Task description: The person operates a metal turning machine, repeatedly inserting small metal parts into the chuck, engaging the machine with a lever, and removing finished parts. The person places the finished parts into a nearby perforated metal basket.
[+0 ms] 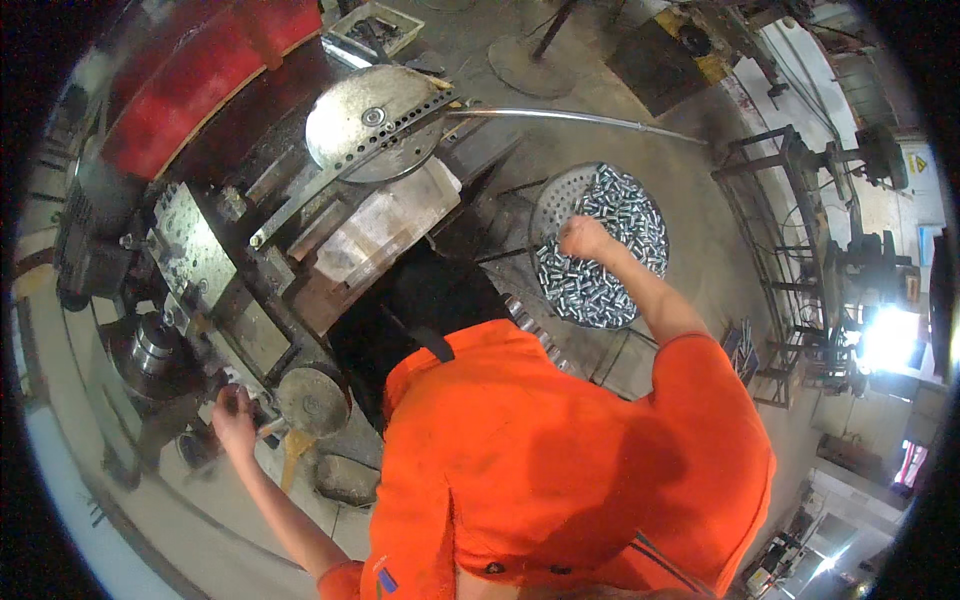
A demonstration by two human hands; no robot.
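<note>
My right hand [586, 238] is above a round perforated metal tray [562, 197] on the right, its fingers closed. Small shiny metal cylinders [600, 295] are heaped in that tray; whether the fingers hold one is hidden. Out to the left, my left hand [236, 422] reaches to the end of a greasy metal machine [250, 330]. Its fingers curl together at a small fixture there, and what is between them is too small to make out. Beside this hand is a round grey metal disc [313, 402].
A large steel wheel [375, 118] with a perforated bar tops the machine, and a long metal rod [580, 117] extends rightward from it. A red curved guard [205, 85] rises at the back left. Dark metal racks [785, 230] line the right side.
</note>
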